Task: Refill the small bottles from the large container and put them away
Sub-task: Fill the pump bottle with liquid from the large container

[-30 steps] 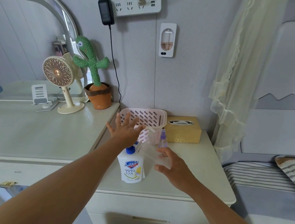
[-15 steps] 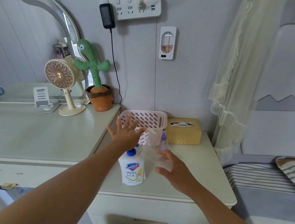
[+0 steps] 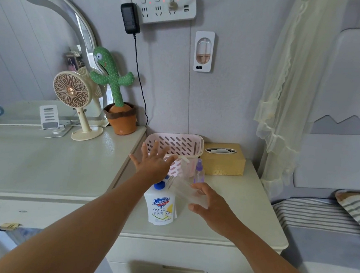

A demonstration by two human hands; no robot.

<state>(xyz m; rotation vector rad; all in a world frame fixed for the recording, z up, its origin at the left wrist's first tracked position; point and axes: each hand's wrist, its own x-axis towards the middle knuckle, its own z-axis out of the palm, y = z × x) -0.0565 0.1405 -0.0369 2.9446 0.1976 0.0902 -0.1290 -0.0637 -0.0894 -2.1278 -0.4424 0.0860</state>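
Safeguard container (image 3: pixel 160 210), white with a blue cap, is standing upright on the nightstand (image 3: pixel 244 206) in the head view. The left hand (image 3: pixel 154 166) is hanging over its cap, fingers spreading wide and holding nothing. The right hand (image 3: pixel 212 207) is gripping a clear small bottle (image 3: pixel 183 190), blurred and tilted, between thumb and curled fingers. A purple spray bottle (image 3: pixel 199 172) is standing just before the pink basket (image 3: pixel 174 143).

Single head-worn view, facing forward and down, close over nightstand (image 3: pixel 244 208)
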